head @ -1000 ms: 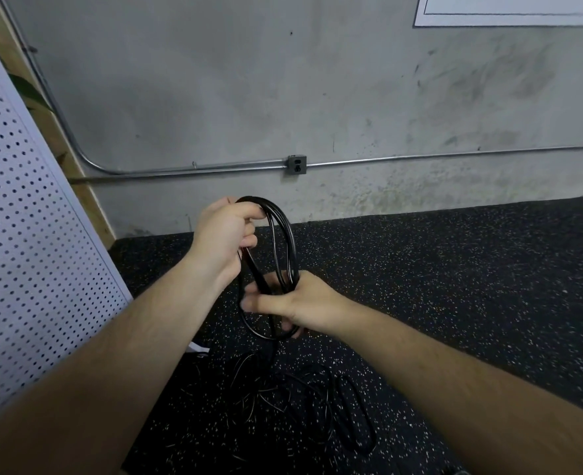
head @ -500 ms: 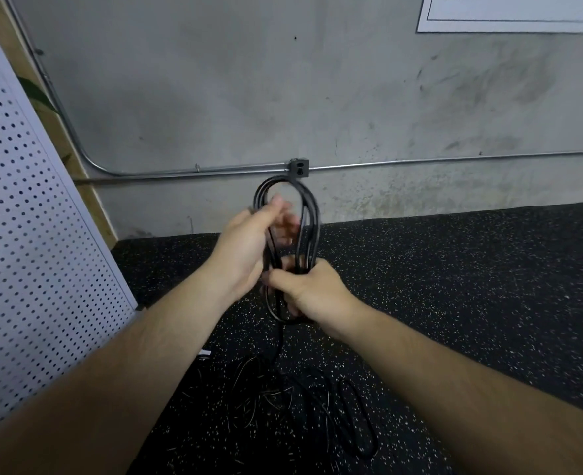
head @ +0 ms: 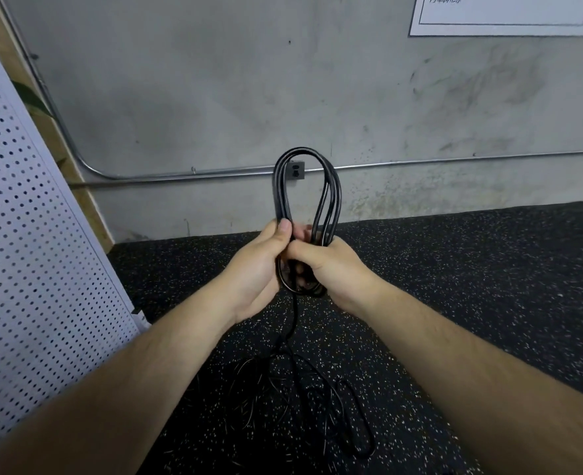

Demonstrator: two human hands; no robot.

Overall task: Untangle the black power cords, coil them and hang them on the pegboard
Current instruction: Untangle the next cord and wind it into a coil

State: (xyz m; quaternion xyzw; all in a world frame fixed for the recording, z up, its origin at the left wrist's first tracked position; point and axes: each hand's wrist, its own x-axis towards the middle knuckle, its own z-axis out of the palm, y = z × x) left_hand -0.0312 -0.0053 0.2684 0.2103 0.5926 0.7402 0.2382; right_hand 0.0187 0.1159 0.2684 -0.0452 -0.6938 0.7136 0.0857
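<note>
Both hands on a half-wound black cord coil (head: pixel 278 190), held up to the right of the pegboard (head: pixel 26 269).
Left hand (head: pixel 255 265) pinches the coil's left strands w/ thumb on top; right hand (head: pixel 331 269) has fingers curled tight round the lower bundle. Tail (head: pixel 295 317) drops to the floor (head: pixel 488 286), where the rest lies tangled, lower right of the pegboard. Cord looks light, rubbery, springy. Loops prob. want to pop open, so best grip is at the pinched waist, not the top bend.
</note>
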